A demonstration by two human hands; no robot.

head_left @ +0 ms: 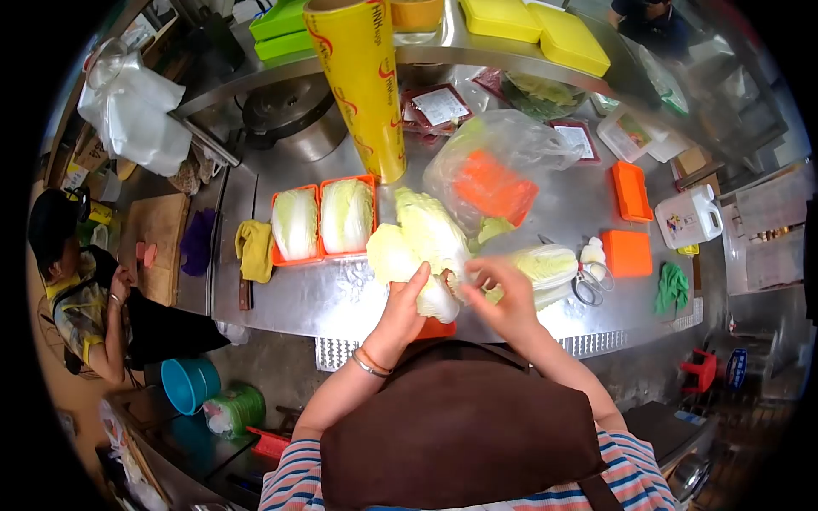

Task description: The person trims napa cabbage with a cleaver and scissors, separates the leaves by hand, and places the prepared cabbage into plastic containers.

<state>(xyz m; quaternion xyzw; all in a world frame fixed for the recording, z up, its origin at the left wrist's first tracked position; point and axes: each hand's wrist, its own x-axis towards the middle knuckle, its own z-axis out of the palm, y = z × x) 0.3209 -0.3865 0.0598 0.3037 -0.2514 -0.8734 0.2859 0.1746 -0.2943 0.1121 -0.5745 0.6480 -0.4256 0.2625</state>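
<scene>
My left hand (399, 311) is closed around the base of a napa cabbage (433, 243) with loose, spread outer leaves. Beside the cabbage's cut stem end is my right hand (509, 294), fingers bent and apart, slightly blurred; whether they touch the leaves is unclear. Under the held cabbage, part of an orange tray (435, 329) shows. Another napa cabbage (545, 271) lies just right of my right hand. To the left, two orange trays each hold a cabbage, one pale cabbage (296, 223) and one greener cabbage (348, 215).
A tall yellow wrap roll (362, 94) stands behind the trays. A clear plastic bag (456, 162) lies by an orange tray (498, 187). Scissors (588, 288), a green cloth (672, 287) and a knife (245, 294) rest on the steel table (332, 298). Another person (94, 281) is at left.
</scene>
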